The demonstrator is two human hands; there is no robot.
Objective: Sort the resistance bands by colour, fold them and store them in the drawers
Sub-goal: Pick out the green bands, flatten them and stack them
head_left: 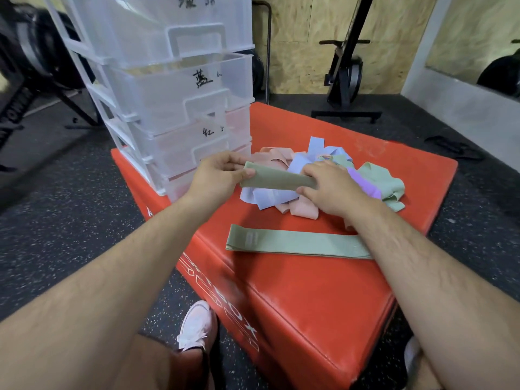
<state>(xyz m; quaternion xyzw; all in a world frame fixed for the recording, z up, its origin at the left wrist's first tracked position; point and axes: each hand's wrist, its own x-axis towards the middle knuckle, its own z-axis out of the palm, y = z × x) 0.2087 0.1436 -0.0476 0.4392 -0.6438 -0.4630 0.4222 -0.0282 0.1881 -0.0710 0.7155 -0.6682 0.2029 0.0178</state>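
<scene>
Right now you are holding an olive-green band [277,180] flat between both hands: your left grip [216,173] is pinching one end between thumb and fingers, and your right grip [329,184] is closing thumb and curled fingers round the other end, so neither is holding anything else. The band is hanging just above the mixed pile [284,198], which is lying under and beyond your right grip on the red box [309,291]. Nearer to you than both grips, a second green band [295,244] is lying flat and apart from the heap, one end disappearing under your right forearm. It looks like the start of a green group, though it is lying at full length, not folded. In the pile, pink bands [274,160], pale blue bands [301,164], a purple band [363,182] and light green bands [377,178] are lying tangled together, so most of the sorting is, by my reading, waiting to be done. The clear drawer unit [174,88] is standing just beyond your left grip with every visible drawer pushed in. Handwritten labels are showing on the fronts, and I cannot tell through the cloudy plastic whether anything is lying inside. Judging from this, you are working early in the task: one colour is being pulled out, while folding and storing are lying ahead.
</scene>
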